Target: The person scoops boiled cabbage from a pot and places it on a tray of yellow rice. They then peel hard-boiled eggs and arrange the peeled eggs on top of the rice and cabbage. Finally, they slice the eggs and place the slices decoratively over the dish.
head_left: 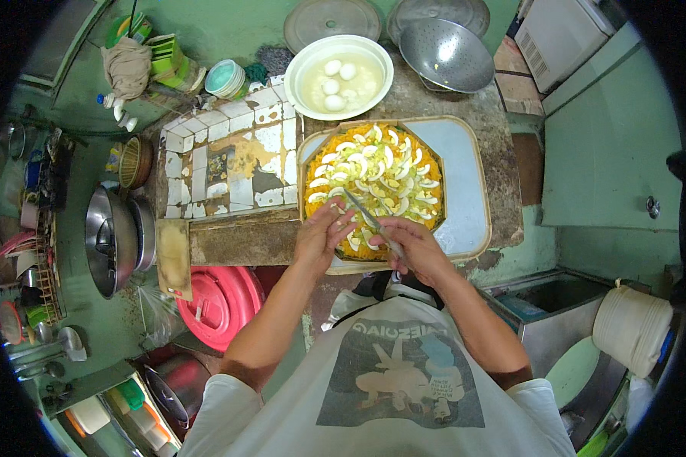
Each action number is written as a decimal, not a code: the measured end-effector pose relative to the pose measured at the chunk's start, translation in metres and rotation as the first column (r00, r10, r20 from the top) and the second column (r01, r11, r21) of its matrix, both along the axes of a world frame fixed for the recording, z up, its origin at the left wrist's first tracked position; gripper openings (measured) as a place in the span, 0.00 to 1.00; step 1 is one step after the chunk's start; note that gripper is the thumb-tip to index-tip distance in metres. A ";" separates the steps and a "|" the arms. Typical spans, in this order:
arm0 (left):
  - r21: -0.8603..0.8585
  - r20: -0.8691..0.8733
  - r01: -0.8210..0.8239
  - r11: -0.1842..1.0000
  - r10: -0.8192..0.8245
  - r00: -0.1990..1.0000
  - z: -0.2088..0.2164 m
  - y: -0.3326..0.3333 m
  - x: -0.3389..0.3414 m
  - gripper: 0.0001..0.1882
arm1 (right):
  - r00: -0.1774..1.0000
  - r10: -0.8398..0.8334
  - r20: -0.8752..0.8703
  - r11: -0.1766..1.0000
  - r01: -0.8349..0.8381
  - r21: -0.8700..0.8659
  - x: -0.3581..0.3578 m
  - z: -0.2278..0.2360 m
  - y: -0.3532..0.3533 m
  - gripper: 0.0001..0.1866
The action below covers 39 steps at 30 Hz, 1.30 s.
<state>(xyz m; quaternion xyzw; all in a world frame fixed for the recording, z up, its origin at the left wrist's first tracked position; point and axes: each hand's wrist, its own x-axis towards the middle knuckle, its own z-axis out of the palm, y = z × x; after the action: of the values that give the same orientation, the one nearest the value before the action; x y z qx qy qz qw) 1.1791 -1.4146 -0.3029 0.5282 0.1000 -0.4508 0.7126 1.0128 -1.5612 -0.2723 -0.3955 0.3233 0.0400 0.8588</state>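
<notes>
My right hand (413,245) is closed round the handle of a knife (372,219), its blade slanting up and to the left. Close to the blade is my left hand (324,231), fingers curled, with the thumb and fingertips drawn together. Whatever they may hold is too small to make out. Both hands are over the near edge of an eight-sided platter of orange-yellow food (312,183), topped with many white egg slices (360,161) and green bits. The platter lies on a pale blue tray (466,190) with a tan rim.
Behind the platter, a white basin (385,72) holds several peeled eggs (332,85) in cloudy liquid. A metal colander (446,55) is at its right. Chipped white tiles (240,122) cover the counter to the left. Below stands a red lidded tub (225,305); metal pans (108,244) are farther left.
</notes>
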 end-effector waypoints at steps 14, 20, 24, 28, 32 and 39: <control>0.774 0.628 0.048 0.631 -0.756 -0.181 0.023 -0.040 0.024 0.11 | 0.958 -0.287 -0.024 0.928 0.272 -0.255 -0.036 0.013 -0.041 0.17; 0.650 0.756 -0.025 0.760 -0.649 -0.079 0.027 -0.025 0.041 0.13 | 0.947 -0.299 -0.119 0.855 0.211 -0.473 -0.053 0.008 -0.044 0.17; 0.454 0.863 -0.133 0.881 -0.397 0.313 0.025 0.020 0.058 0.16 | 0.975 -0.218 0.051 0.529 0.162 -0.833 -0.045 0.022 -0.119 0.15; 0.379 0.782 -0.296 0.877 -0.132 0.609 -0.006 0.057 0.037 0.18 | 0.995 -0.069 0.077 -0.028 0.076 -0.997 0.020 0.036 -0.262 0.14; 0.360 0.477 -0.252 0.898 0.055 0.877 -0.030 0.072 -0.011 0.26 | 0.936 -0.092 -0.341 -0.138 -0.351 -0.926 0.091 0.018 -0.341 0.15; 0.310 0.529 -0.159 0.937 -0.032 0.848 -0.030 0.066 0.035 0.35 | 0.977 0.030 0.212 -0.008 0.212 -0.977 0.094 -0.013 -0.302 0.15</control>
<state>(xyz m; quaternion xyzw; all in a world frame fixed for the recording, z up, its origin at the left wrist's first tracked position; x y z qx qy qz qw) 1.2140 -1.3484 -0.3327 0.7433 -0.0045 -0.2402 0.6243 1.1071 -1.8634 -0.2848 -0.8658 0.2067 -0.2905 0.3511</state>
